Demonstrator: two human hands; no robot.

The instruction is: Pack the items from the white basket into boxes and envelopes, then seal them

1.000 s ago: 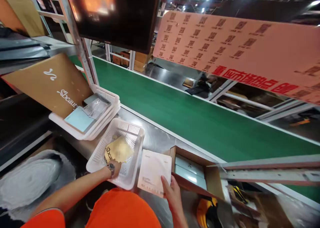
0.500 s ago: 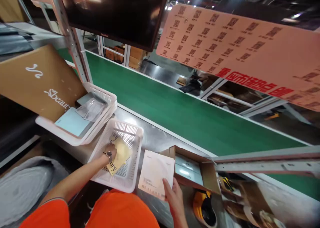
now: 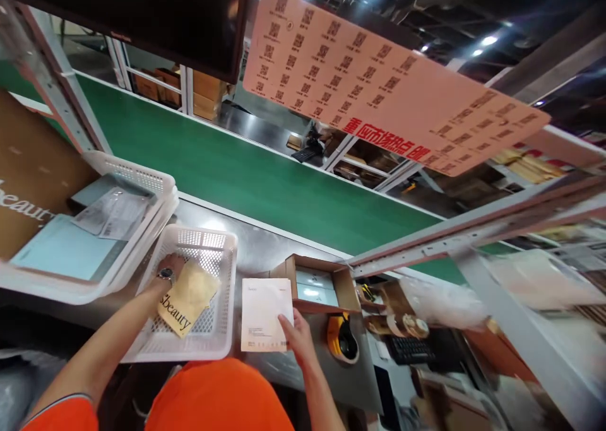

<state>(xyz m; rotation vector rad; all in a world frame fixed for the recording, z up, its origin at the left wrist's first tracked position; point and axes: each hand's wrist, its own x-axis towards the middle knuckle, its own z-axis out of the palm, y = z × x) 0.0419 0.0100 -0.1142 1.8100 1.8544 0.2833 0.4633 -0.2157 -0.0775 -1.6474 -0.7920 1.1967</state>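
Note:
My right hand [image 3: 299, 337] grips the lower right edge of a flat white packet [image 3: 266, 314] with small print, thumb on its front face. It is held over the bench, right of a white plastic basket [image 3: 228, 292]. Inside that basket lies a yellow pouch [image 3: 192, 292] with dark lettering ending in "beauty". My left hand [image 3: 173, 267], with a watch at the wrist, reaches into the basket at the pouch's upper left edge. Its fingers are mostly hidden, so I cannot tell whether it grips anything.
Stacked white baskets [image 3: 165, 197] at left hold a light blue flat packet [image 3: 66, 248], a clear bag and a brown box [image 3: 33, 166]. An open carton [image 3: 348, 292] and a yellow tape dispenser [image 3: 341, 337] stand at right. A green conveyor belt [image 3: 237, 185] runs behind.
The view has swung to the right. My left hand has shifted to the pouch's upper left edge, uncovering more of its lettering. The white packet now stands straighter in my right hand.

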